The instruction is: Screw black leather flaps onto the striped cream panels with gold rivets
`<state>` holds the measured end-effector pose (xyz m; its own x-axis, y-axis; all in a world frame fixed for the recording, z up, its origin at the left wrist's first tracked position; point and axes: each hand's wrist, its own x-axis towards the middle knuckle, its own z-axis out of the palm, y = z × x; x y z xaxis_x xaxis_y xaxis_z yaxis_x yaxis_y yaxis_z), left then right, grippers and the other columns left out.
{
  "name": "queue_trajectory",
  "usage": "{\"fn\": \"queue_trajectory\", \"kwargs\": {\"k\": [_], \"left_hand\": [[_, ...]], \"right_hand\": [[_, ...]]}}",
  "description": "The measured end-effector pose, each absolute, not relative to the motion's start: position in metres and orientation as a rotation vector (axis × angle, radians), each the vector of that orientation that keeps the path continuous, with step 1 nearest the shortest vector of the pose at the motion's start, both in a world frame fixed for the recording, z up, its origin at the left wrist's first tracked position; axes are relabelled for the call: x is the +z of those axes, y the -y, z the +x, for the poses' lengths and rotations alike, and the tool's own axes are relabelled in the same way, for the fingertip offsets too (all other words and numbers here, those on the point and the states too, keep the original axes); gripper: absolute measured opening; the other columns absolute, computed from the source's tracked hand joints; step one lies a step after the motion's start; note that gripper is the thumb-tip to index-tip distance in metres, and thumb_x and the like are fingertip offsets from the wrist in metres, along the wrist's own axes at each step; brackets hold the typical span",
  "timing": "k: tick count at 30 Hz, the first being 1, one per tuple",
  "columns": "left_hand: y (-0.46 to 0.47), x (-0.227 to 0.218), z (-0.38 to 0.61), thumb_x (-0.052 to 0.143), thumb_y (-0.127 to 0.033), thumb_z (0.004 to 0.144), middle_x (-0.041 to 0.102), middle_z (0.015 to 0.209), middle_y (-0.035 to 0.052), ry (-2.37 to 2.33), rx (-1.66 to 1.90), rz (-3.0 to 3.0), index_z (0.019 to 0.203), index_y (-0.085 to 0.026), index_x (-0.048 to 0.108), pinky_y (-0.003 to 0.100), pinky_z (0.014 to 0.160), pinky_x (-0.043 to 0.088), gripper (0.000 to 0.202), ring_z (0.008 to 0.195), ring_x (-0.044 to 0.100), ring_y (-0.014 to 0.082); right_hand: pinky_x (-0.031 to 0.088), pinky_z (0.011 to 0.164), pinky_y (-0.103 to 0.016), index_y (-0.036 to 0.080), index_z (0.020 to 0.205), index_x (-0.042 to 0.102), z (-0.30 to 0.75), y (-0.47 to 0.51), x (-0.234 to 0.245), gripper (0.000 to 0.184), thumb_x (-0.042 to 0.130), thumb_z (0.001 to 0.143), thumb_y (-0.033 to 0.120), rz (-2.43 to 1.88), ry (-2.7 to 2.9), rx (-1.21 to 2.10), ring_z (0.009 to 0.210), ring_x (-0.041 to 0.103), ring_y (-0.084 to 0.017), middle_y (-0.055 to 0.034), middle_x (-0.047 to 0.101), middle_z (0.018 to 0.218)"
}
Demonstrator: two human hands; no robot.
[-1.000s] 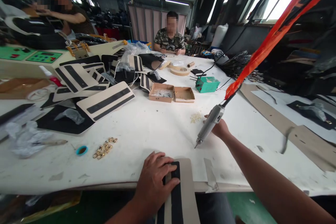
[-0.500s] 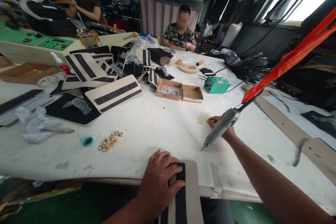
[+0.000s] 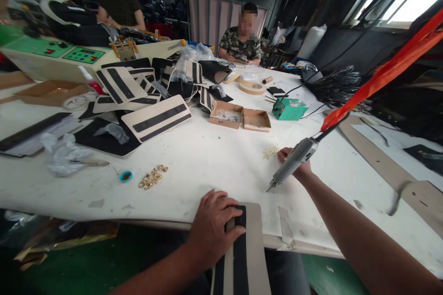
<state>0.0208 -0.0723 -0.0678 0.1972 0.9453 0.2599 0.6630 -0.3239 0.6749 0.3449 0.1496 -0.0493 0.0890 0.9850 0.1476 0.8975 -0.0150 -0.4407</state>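
Observation:
My left hand rests on a beige panel with black strips, its fingers bent over a black strip and the thumb against it. The panel sticks out over the table's front edge towards me. My right hand is beside a small pile of tiny pale-gold pieces, fingers curled together; whether a piece is between them is hidden. In front of that hand an electric screwdriver hangs tilted from an orange-wrapped cord, its bit pointing down just above or at the tabletop.
Gold metal clasps and a blue cap lie at left. More striped panels are piled behind them. Two small cardboard boxes and a green power box stand further back. Two people are across the table.
The view has shifted slightly, so the scene sits a little further right and the near things higher. My left hand stays on the panel, my right hand by the tiny pieces.

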Motion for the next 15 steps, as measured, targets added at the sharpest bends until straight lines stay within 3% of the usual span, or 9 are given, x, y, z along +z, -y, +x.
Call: {"fn": "queue_trajectory", "kwargs": {"k": [5,10,15], "left_hand": [[0.072,-0.059,0.023,0.094,-0.035,0.078,0.079,0.123,-0.007,-1.479,0.854,2.07,0.105,-0.037,0.079,0.062,0.127,0.043,0.031,0.132,0.06,0.0269],[0.073,-0.06,0.024,0.092,-0.037,0.08,0.079,0.121,-0.0053,-1.472,0.871,2.133,0.107,-0.034,0.079,0.055,0.121,0.046,0.03,0.131,0.059,0.0263],[0.072,-0.06,0.025,0.093,-0.036,0.08,0.079,0.122,-0.0039,-1.458,0.867,2.17,0.107,-0.033,0.078,0.054,0.118,0.047,0.031,0.131,0.059,0.0269]], "right_hand": [[0.045,0.072,-0.028,0.014,0.089,0.074,0.354,-0.108,-0.038,0.032,0.062,0.081,0.043,-2.072,1.591,0.349,0.081,0.064,-0.02,-0.0134,0.073,0.088],[0.043,0.061,-0.024,0.017,0.101,0.079,0.349,-0.004,-0.03,0.048,0.066,0.08,0.059,-2.114,1.365,0.619,0.067,0.063,-0.016,-0.0063,0.071,0.075],[0.042,0.061,-0.023,0.014,0.09,0.074,0.291,0.077,-0.029,0.052,0.069,0.078,0.064,-1.855,1.425,1.046,0.065,0.054,-0.012,-0.0049,0.065,0.074]]}}
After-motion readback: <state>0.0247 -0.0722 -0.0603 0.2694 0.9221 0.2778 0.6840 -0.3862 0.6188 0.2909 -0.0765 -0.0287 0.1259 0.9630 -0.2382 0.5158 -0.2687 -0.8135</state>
